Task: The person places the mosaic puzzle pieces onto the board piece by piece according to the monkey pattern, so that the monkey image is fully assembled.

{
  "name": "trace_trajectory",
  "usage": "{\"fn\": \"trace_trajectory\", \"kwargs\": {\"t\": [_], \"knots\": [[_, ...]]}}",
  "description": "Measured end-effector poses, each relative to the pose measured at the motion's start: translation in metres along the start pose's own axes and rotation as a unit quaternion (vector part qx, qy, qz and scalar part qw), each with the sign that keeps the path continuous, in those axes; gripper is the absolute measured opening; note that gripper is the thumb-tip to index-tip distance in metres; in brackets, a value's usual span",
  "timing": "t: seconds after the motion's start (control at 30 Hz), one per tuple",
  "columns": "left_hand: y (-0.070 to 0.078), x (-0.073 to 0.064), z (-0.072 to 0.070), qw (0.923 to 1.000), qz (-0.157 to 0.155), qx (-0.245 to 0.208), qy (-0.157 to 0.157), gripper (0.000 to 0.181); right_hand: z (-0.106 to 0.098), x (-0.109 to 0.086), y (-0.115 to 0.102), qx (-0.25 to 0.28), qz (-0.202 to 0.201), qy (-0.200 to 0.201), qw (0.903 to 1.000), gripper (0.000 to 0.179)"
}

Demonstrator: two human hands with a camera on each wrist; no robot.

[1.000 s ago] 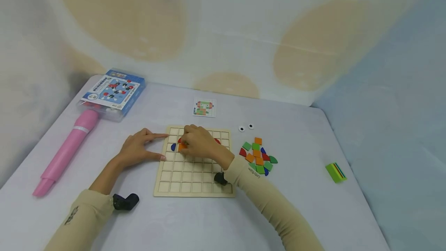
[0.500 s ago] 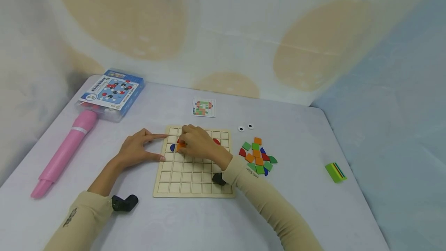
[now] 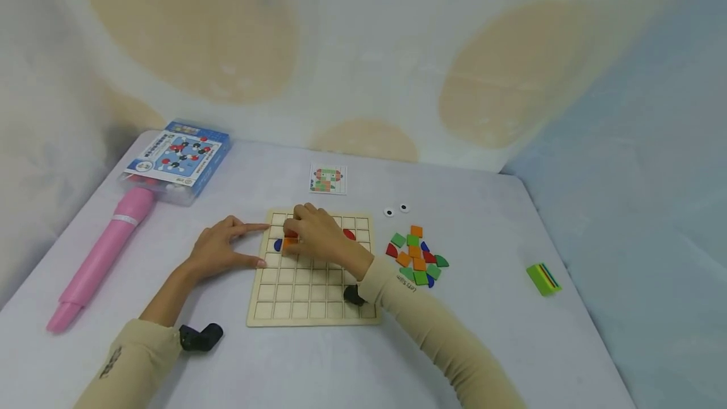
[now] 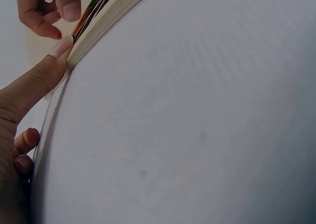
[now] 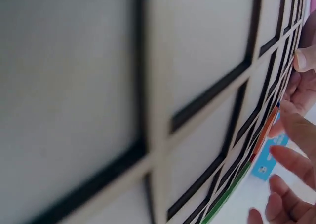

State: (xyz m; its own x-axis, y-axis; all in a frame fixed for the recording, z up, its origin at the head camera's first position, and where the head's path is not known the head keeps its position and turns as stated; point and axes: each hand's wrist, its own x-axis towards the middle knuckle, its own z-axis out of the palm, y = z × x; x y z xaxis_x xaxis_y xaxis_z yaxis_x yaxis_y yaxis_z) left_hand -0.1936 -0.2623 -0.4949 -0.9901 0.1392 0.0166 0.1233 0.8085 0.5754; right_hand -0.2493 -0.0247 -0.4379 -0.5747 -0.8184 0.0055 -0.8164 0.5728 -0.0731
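A pale wooden grid board (image 3: 301, 292) lies on the table. At its left edge my left hand (image 3: 221, 248) has thumb and index finger stretched out and spread, both tips at the rim. In the left wrist view the left thumb (image 4: 42, 75) presses the board's side. My right hand (image 3: 320, 232) reaches over the upper left cells, thumb and index finger either side of an orange square tile (image 3: 289, 245), pinching it low at the board. Left of that tile sits a blue semicircle (image 3: 277, 245). A red piece (image 3: 349, 234) sits further right; other pieces are behind the right hand.
Loose orange square tiles (image 3: 419, 264), with green, red and blue pieces, lie right of the board. Two eye discs (image 3: 389, 213) and a pattern card (image 3: 328, 180) lie behind. A boxed molecule set (image 3: 176, 163), a pink tube (image 3: 102, 260) and a green block (image 3: 544, 279) lie farther out.
The head view has shifted slightly. The right fingers have lifted or turned a little, showing more of the orange tile. My left hand keeps its place at the board's edge.
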Motion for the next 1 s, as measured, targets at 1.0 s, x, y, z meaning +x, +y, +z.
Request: {"fn": "trace_trajectory", "kwargs": {"t": [1.0], "knots": [[-0.001,-0.003,0.003,0.9999,0.004,0.007,0.01,0.083,-0.026,-0.079,0.13,0.022,0.177,0.054,0.9825,0.039]]}}
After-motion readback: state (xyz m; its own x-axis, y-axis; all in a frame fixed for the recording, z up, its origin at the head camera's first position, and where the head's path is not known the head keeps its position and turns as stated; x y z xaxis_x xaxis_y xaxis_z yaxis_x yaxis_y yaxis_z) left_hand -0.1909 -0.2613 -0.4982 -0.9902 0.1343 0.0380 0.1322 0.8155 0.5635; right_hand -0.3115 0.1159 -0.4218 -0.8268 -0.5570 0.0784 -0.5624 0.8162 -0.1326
